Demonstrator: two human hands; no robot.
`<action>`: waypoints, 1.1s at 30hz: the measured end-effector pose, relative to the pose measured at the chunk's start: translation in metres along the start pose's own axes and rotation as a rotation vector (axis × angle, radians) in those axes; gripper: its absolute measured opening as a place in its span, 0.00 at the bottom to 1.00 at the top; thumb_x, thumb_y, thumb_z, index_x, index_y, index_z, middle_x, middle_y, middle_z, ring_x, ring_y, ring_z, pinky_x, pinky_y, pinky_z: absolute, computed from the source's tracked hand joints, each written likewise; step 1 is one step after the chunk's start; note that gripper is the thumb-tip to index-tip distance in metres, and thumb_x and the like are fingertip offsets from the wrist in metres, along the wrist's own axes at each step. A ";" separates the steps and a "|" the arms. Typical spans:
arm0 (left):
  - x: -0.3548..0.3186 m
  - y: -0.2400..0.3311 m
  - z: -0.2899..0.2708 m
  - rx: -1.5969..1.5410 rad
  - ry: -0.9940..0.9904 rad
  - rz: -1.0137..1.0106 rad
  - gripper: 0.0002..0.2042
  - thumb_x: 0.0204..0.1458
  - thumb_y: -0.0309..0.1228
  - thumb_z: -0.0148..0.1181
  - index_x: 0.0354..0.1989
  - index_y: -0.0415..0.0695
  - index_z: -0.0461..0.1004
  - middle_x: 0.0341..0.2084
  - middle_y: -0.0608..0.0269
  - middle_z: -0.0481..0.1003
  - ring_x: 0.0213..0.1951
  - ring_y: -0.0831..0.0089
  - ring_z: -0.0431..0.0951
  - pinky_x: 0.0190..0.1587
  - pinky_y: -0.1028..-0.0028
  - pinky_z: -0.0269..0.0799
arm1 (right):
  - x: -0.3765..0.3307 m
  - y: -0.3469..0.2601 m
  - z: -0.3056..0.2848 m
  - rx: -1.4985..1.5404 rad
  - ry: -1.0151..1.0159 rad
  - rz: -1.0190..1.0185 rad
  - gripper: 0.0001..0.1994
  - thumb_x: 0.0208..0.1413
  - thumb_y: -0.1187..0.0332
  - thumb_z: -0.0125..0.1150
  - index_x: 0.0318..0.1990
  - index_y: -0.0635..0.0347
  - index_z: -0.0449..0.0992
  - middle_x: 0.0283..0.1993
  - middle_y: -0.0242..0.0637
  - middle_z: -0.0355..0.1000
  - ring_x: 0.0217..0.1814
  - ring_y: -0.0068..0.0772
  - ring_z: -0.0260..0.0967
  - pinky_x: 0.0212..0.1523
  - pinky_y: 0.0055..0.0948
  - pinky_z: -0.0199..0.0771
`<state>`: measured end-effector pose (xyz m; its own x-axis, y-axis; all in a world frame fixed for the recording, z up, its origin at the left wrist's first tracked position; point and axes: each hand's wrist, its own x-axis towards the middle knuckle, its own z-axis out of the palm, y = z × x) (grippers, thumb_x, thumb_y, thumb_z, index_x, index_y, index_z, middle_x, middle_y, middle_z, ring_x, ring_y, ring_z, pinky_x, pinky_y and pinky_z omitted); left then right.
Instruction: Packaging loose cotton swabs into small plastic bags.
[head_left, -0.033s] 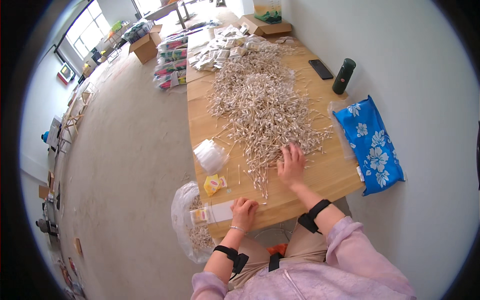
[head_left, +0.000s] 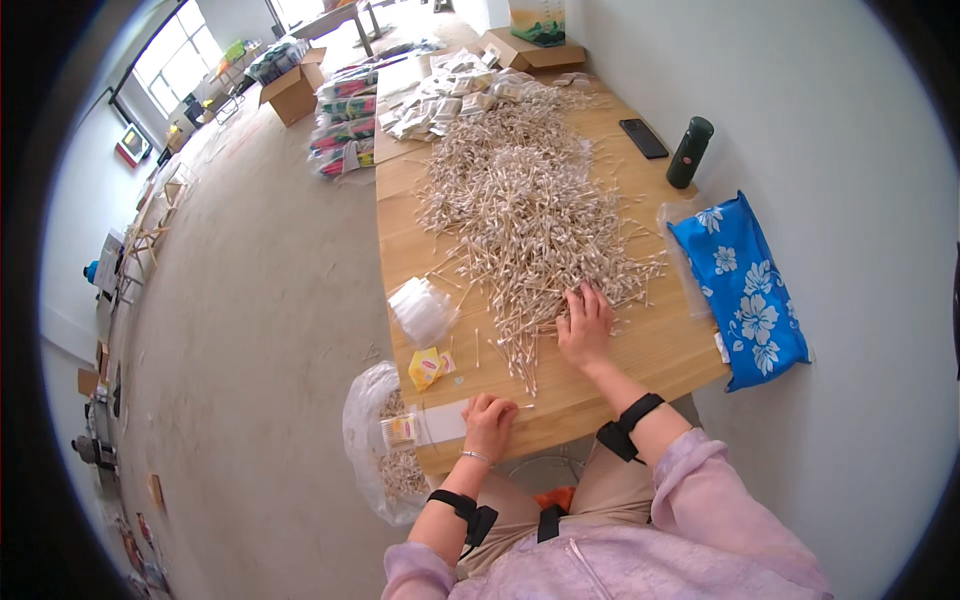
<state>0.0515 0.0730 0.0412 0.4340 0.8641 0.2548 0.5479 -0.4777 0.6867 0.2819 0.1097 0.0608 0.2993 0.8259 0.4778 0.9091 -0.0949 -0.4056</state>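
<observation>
While clear bag (head_left: 362, 425) holds cotton swabs (head_left: 402, 472), hands (head_left: 586, 325) curled, whether grasping unclear.

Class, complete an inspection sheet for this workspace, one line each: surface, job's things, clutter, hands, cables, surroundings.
Surface: wooden table, light brown.
Job's things: large heap of cotton swabs; white strip; small packet at the strip's left end.
Clutter: phone, dark green bottle, blue floral pack.
Hands: right hand at the heap's near edge; left hand at the strip's right end; grip unclear.
Cables: nothing seen clearly.
Surroundings: clear plastic bag left of the table; pale wall on the right.
</observation>
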 end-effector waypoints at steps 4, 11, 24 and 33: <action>-0.003 -0.003 -0.003 0.011 -0.012 -0.028 0.04 0.42 0.26 0.65 0.28 0.50 0.78 0.28 0.67 0.72 0.38 0.65 0.72 0.44 0.67 0.61 | -0.002 -0.013 0.002 0.061 -0.359 -0.043 0.22 0.50 0.67 0.55 0.55 0.56 0.68 0.61 0.39 0.59 0.66 0.42 0.51 0.66 0.47 0.47; -0.002 -0.003 -0.002 -0.004 0.000 -0.016 0.05 0.42 0.27 0.66 0.28 0.50 0.78 0.28 0.68 0.72 0.37 0.65 0.71 0.44 0.67 0.60 | -0.039 -0.031 0.010 0.300 -0.502 -0.400 0.23 0.52 0.67 0.53 0.58 0.57 0.65 0.65 0.39 0.56 0.69 0.43 0.48 0.69 0.49 0.41; -0.003 -0.005 -0.002 -0.012 -0.020 -0.037 0.05 0.43 0.29 0.66 0.29 0.52 0.78 0.29 0.69 0.72 0.39 0.67 0.71 0.43 0.67 0.59 | -0.008 -0.007 0.016 -0.146 -0.201 -0.044 0.27 0.51 0.61 0.55 0.59 0.56 0.63 0.65 0.42 0.56 0.71 0.41 0.44 0.69 0.51 0.35; -0.002 -0.003 0.001 -0.006 -0.017 -0.045 0.04 0.43 0.30 0.66 0.28 0.52 0.78 0.29 0.70 0.72 0.38 0.66 0.70 0.43 0.66 0.59 | -0.035 -0.036 0.021 -0.019 -0.305 -0.408 0.20 0.49 0.61 0.58 0.52 0.49 0.72 0.60 0.33 0.63 0.66 0.40 0.52 0.68 0.50 0.38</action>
<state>0.0493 0.0727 0.0380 0.4211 0.8818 0.2126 0.5624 -0.4377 0.7015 0.2331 0.0963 0.0421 -0.1765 0.9224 0.3436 0.9403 0.2612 -0.2181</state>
